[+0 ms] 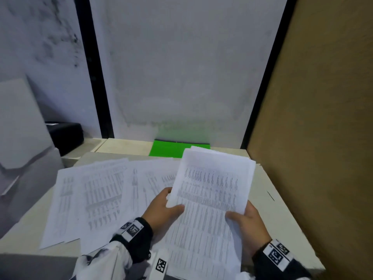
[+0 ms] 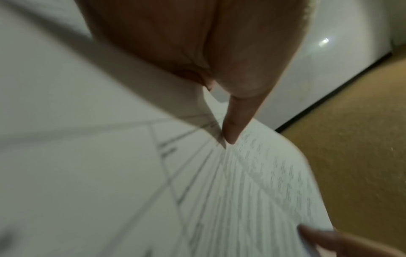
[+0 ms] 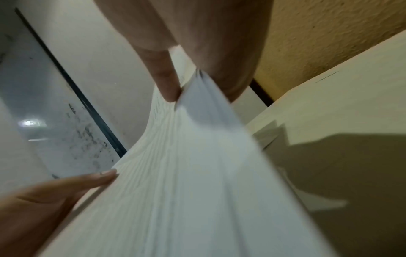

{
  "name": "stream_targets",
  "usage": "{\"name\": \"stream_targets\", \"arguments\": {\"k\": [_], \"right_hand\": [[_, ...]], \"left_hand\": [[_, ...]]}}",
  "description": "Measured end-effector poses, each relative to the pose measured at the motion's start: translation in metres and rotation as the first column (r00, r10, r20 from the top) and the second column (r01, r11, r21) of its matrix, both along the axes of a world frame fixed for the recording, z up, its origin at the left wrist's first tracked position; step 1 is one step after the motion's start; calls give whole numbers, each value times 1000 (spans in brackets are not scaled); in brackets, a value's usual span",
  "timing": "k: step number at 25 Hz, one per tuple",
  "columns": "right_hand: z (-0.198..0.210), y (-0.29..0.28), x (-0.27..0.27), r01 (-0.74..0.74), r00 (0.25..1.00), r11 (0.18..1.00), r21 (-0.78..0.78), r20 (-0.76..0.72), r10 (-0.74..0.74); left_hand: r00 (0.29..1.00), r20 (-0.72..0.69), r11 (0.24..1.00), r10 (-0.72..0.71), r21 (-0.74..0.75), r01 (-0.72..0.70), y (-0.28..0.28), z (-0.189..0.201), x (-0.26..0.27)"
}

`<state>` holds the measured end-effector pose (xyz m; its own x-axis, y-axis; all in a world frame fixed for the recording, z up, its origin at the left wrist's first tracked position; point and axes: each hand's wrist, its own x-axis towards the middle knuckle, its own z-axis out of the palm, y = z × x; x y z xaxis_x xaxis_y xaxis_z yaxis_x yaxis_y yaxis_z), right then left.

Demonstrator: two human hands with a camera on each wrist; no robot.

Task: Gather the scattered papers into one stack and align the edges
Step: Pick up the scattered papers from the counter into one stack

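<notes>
A bundle of printed white papers (image 1: 210, 190) is held up above the table, its edges uneven. My left hand (image 1: 167, 207) pinches its left edge, thumb on top. My right hand (image 1: 244, 221) pinches its right edge, thumb on the printed face. Several more printed sheets (image 1: 94, 197) lie fanned out and overlapping on the table to the left. In the left wrist view my left hand (image 2: 228, 139) has its thumb pressed on the bundle (image 2: 252, 191). In the right wrist view my right hand (image 3: 175, 93) has thumb and fingers clamped on the bundle (image 3: 197, 173) at its edge.
The cream table (image 1: 270, 211) ends at a brown board wall (image 1: 323, 138) on the right. A green folder (image 1: 171, 148) lies at the back by the white wall. A black box (image 1: 64, 136) and a grey carton (image 1: 22, 138) stand at the left.
</notes>
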<state>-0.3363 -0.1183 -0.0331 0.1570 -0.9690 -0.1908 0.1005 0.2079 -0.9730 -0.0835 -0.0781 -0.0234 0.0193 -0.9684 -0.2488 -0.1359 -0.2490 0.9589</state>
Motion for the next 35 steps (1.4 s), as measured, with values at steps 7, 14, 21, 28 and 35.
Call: {"name": "stream_targets", "arguments": {"k": [7, 14, 21, 28, 35], "right_hand": [[-22, -1, -9, -14, 993, 975, 222, -112, 39], [-37, 11, -24, -298, 942, 906, 300, 245, 229], [-43, -23, -64, -39, 998, 958, 283, -27, 49], [-56, -32, -58, -18, 998, 928, 373, -51, 39], [-58, -38, -60, -115, 993, 920, 374, 45, 106]], "left_hand": [[940, 261, 952, -220, 269, 148, 9, -10, 9], [969, -185, 986, -167, -11, 168, 18, -16, -7], [679, 734, 992, -14, 96, -83, -25, -21, 41], [471, 869, 917, -153, 302, -259, -43, -36, 39], [757, 653, 924, 25, 274, -268, -74, -30, 20]]}}
